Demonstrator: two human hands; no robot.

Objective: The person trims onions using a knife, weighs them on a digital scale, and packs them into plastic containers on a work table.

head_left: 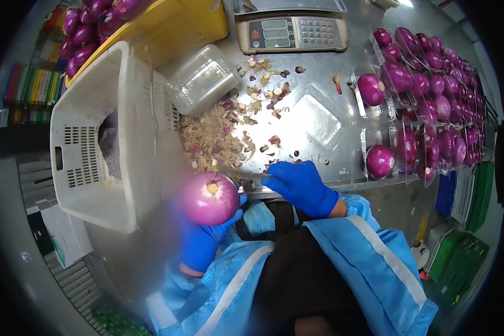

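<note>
A large purple onion (210,199) rests in my blue-gloved left hand (203,241), its pale cut or root end turned up. My right hand (302,187), gloved in blue too, is closed round the handle of a knife (243,175). The blade is blurred and points left, just above and beside the onion; whether it touches cannot be made out. Beyond my hands, root trimmings and dry skins (215,137) lie heaped on the steel table (341,134). A clear plastic tray (322,120) lies on the table past my right hand.
At the left stands a white slatted crate (131,185), with a yellow crate (190,28) and piled onions (92,33) behind it. Stacked clear trays (204,78) sit beside the trimmings. A digital scale (291,33) is at the back. Packed trays of onions (425,95) fill the right side.
</note>
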